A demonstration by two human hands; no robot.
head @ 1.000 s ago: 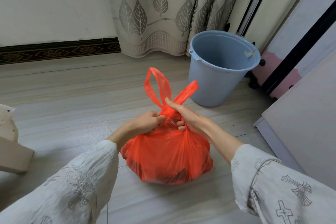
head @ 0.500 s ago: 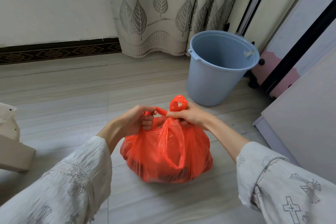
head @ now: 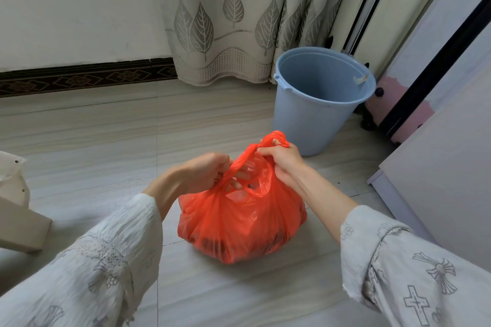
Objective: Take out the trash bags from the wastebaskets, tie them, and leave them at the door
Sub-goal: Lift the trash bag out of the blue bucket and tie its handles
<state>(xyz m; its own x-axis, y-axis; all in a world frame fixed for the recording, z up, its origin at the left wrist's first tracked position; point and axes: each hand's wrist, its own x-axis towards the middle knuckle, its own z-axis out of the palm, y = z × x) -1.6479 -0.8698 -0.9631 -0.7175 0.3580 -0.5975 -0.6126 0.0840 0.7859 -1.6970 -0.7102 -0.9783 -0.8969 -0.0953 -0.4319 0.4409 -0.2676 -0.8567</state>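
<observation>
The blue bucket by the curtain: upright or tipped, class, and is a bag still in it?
Upright: the blue bucket stands on its base, rim up. No bag lines what shows inside.

The trash bag (head: pixel 239 223) is thin, glossy orange-red plastic, bulging and rounded, sitting on the pale tiled floor. Dark contents show dimly through its lower skin. Its top is gathered into 2 twisted handle strips, drawn up and crossing above the bag's mouth; one strip slants toward 10 o'clock, the other bunches into a small loop at about 1 o'clock. A loose flap of film sags open just below the crossing. The wastebasket (head: pixel 316 111) is a light blue plastic bucket, upright, round, tapering toward its base, with no liner inside. It stands on the floor near the bag, at roughly 1 o'clock from it, not touching.
</observation>
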